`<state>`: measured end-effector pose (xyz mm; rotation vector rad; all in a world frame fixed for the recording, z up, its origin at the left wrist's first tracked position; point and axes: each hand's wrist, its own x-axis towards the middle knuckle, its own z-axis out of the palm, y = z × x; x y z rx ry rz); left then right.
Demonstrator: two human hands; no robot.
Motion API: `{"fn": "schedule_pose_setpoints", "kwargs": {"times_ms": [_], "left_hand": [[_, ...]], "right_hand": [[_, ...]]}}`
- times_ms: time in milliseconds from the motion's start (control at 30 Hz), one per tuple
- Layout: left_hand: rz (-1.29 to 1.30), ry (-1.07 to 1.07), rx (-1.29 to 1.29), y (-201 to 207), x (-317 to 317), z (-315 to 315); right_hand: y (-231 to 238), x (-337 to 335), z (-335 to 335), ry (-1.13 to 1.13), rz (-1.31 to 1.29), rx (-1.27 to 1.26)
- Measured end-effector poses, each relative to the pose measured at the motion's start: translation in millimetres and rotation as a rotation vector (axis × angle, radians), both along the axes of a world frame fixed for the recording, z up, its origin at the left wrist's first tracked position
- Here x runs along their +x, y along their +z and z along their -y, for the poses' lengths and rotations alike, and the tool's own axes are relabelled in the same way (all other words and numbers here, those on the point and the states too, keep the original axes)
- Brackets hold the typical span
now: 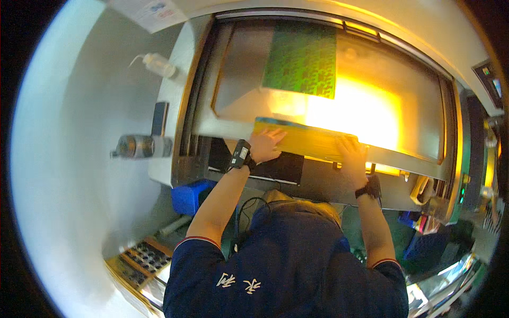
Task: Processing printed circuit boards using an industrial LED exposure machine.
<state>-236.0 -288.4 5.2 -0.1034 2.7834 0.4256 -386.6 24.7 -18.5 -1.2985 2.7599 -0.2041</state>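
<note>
Positioning, seemingly: yellow panel (313, 142) lies at six-o'clock edge of table (241, 79); left hand (266, 146), right hand (351, 155) spread upon it. Green sheet (302, 58), twelve o'clock. Next move presumably needs even pressure.

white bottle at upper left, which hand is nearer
Left. The left hand is on the yellow panel, right of the white bottle; the right hand is farther right.

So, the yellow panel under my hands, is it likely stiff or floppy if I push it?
Probably fairly stiff: the yellow panel looks flat between your left hand and right hand. It would likely slide rather than roll, given its flat shape. Weight is hard to tell from here.
</note>
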Motion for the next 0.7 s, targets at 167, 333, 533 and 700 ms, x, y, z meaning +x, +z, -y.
{"fn": "schedule_pose_setpoints", "kwargs": {"times_ms": [167,333,533,700], "left_hand": [[-0.325,0.208,0.530,-1,75,-63],[-0.292,0.724,1.387,42,84,-116],[-0.314,1.043,1.394,75,106,-172],[-0.330,1.075,1.628,100,131,-185]], "right_hand": [[0,35,-113,0.014,0.059,-0.126],[-67,19,-229,0.069,0.063,-0.021],[-171,17,-297,0.013,0.115,0.075],[-234,25,-301,-0.191,0.022,0.200]]}}
